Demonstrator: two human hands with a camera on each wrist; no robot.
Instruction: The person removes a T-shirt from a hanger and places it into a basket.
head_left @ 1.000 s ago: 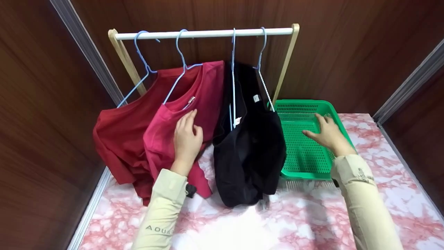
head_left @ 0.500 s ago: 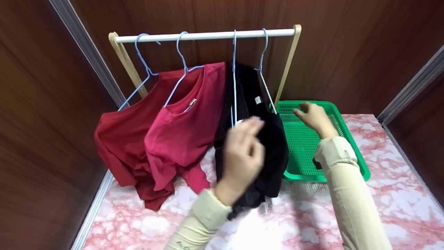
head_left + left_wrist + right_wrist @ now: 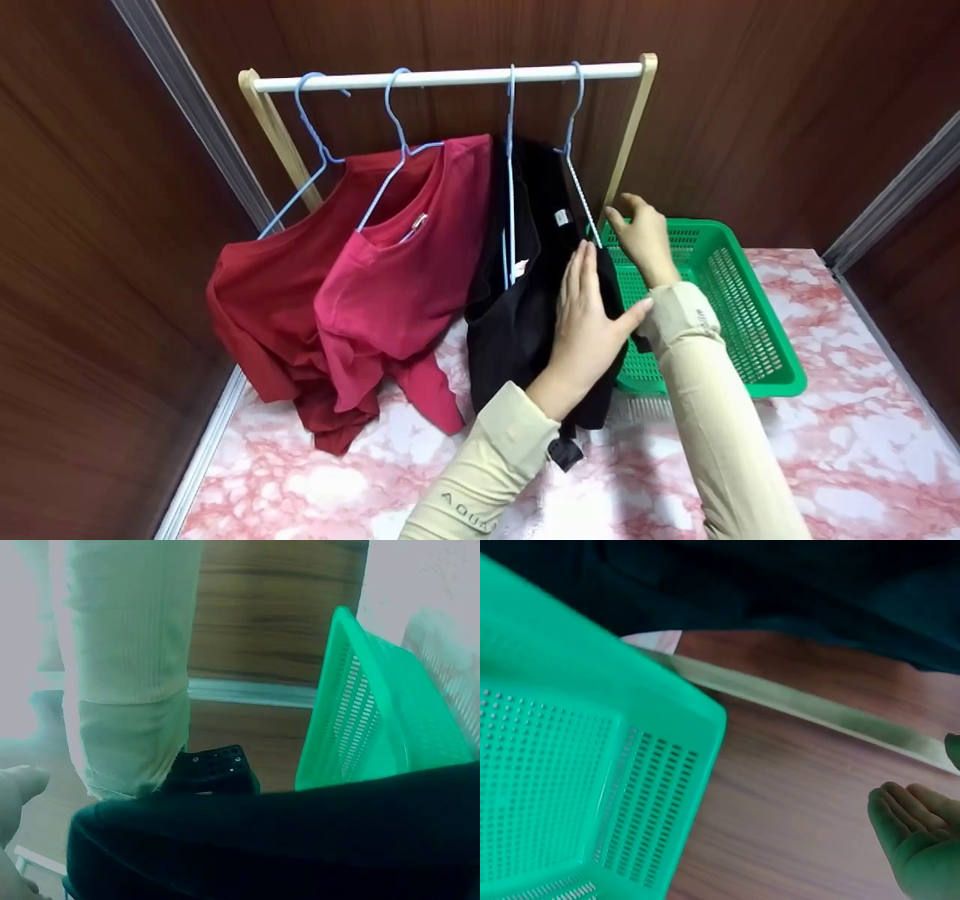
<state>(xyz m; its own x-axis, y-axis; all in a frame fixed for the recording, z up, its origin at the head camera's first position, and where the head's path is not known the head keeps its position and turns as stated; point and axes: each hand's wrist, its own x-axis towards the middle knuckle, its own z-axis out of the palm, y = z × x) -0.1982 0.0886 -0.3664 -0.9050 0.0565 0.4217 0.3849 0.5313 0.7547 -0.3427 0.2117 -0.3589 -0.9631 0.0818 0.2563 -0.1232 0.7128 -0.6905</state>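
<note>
My left hand (image 3: 585, 326) lies with straight fingers against the front of the black garment (image 3: 517, 337), its thumb spread to the right; part of it shows at the edge of the left wrist view. My right hand (image 3: 643, 236) is at the far side, by the rack's right leg (image 3: 630, 127) and over the back of the green basket (image 3: 750, 315), fingers slightly bent and thumb apart. In the right wrist view its palm (image 3: 922, 840) shows with nothing in it. Black cloth hangs from two blue hangers (image 3: 571, 142) on the white rail (image 3: 457, 77).
To the left, a dark red top (image 3: 274, 300) and a pinkish-red top (image 3: 397, 292) hang on blue hangers, their lower ends reaching the marbled surface (image 3: 315, 495). Brown wood-look panels (image 3: 750, 112) with metal strips stand behind and at both sides.
My left hand has left the pinkish-red top and moved right onto the black garment. My right hand has moved left and back, from over the basket's middle toward the rack leg.
</note>
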